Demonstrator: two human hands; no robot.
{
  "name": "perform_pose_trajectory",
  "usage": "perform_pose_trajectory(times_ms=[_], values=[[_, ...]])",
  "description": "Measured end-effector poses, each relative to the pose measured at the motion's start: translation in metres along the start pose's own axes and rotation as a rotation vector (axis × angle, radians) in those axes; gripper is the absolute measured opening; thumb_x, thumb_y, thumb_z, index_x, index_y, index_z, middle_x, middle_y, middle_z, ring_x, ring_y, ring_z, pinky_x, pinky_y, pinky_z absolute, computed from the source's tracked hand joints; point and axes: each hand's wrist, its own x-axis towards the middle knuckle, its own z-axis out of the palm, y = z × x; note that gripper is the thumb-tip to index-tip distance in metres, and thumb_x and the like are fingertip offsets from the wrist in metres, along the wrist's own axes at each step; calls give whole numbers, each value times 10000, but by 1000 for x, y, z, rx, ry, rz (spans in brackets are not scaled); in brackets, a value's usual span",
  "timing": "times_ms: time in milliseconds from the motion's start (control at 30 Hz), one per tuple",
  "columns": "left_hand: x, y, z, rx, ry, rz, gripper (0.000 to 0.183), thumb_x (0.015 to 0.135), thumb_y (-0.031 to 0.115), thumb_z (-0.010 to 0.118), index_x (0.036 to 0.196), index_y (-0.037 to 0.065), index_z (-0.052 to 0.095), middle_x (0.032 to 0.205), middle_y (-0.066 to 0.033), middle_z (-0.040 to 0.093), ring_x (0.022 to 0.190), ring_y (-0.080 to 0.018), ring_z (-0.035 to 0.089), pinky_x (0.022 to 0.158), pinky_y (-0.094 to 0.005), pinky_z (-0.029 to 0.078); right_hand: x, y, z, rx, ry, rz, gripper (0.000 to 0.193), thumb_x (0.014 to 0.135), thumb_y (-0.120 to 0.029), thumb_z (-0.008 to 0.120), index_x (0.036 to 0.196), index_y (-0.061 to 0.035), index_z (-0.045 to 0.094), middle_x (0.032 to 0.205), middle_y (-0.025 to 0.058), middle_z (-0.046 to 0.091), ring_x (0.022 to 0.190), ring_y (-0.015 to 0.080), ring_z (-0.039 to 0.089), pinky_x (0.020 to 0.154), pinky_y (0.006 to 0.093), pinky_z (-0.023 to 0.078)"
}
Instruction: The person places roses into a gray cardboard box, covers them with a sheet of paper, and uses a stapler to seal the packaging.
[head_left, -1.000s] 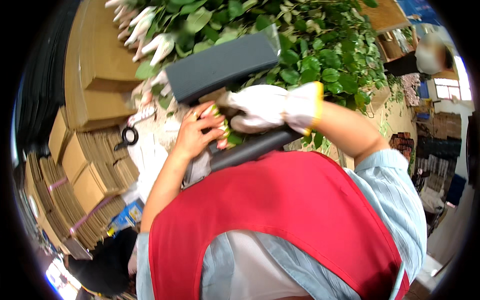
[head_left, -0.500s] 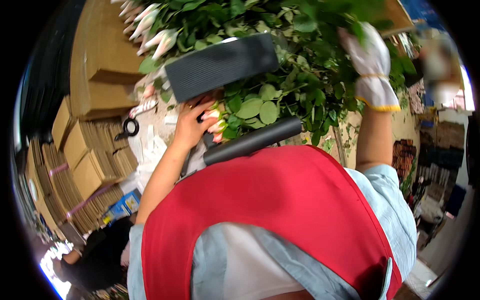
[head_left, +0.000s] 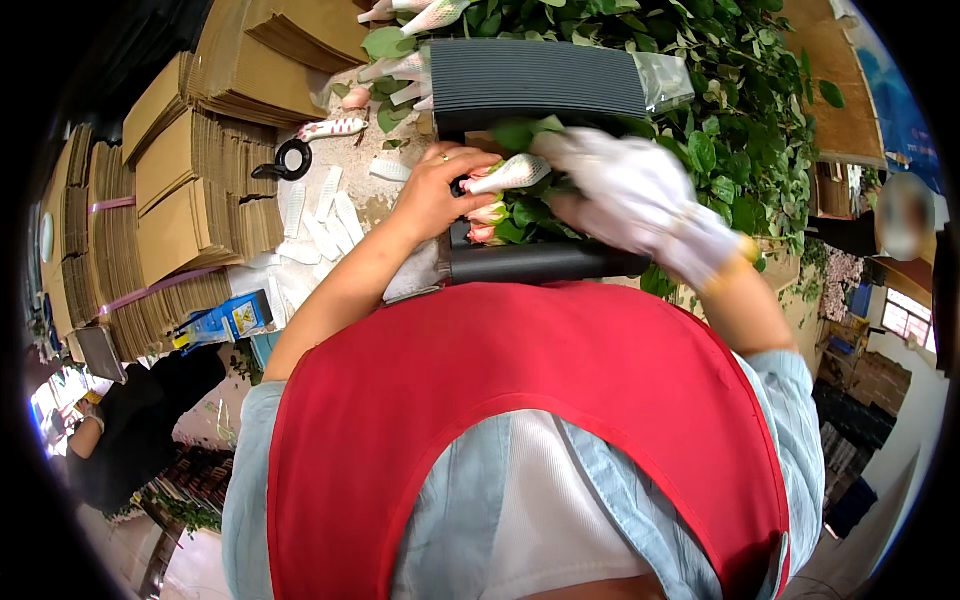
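My bare left hand (head_left: 437, 193), wearing a ring, curls its thumb and fingers around a small black thing (head_left: 460, 187) at the left end of a black padded holder. Against those fingertips lies a rose in a white foam net (head_left: 512, 173), its bud pointing left. Just below it rest pink roses (head_left: 484, 218) with green leaves. My right hand (head_left: 625, 190), in a white glove and smeared by motion, is closed at the stem side of the netted rose. The holder has a ribbed black panel (head_left: 540, 82) behind and a black padded bar (head_left: 550, 262) nearest me.
Leafy stems (head_left: 720, 130) heap up at the right. White foam nets (head_left: 325, 215) lie scattered at the left, near a roll of black tape (head_left: 293, 158) and a netted piece. Stacked cardboard (head_left: 170, 240) fills the far left, with a blue box (head_left: 228, 318) below. Another person (head_left: 135, 430) is at lower left.
My right hand has come from the far right, among the leaves, in to the holder beside my left hand. A netted rose now lies there. The view has shifted, while my left hand stays at the holder.
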Motion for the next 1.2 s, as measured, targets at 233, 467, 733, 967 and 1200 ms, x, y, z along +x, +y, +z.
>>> perform_pose_trajectory(times_ms=[233,467,733,967,1200], values=[[-9,-8,1,56,-27,15,499,693,134,755,1173,88,626,1237,-85,574,1111,-280,516,966,-374,407,15,10,-31,-144,312,-37,136,791,-207,633,743,-81,620,679,112,618,622,264,636,555,361,523],[-2,9,-6,6,-196,-130,370,968,284,435,1222,60,584,1230,-127,593,1206,-342,467,1009,-407,394,26,15,60,86,-47,-59,190,820,-221,583,781,-40,629,758,149,659,680,317,651,602,407,531],[-11,-3,-2,91,-150,-24,316,918,226,545,1200,99,609,1258,-104,553,1180,-320,483,982,-386,421,3,17,-29,-88,105,-52,167,756,-246,664,790,-83,680,751,93,638,682,274,644,641,394,529],[-11,9,2,568,14,116,365,799,282,673,1154,204,644,996,-88,483,899,-266,489,832,-382,416,43,46,105,-216,522,-407,313,773,-134,575,1059,-4,573,861,150,622,684,269,652,584,382,536],[-6,-4,-1,238,-49,138,429,815,230,658,1240,215,602,1383,-93,465,1126,-293,499,967,-408,396,37,23,78,-353,170,-224,296,824,-185,526,1083,-45,552,860,111,622,650,256,652,542,412,514]])
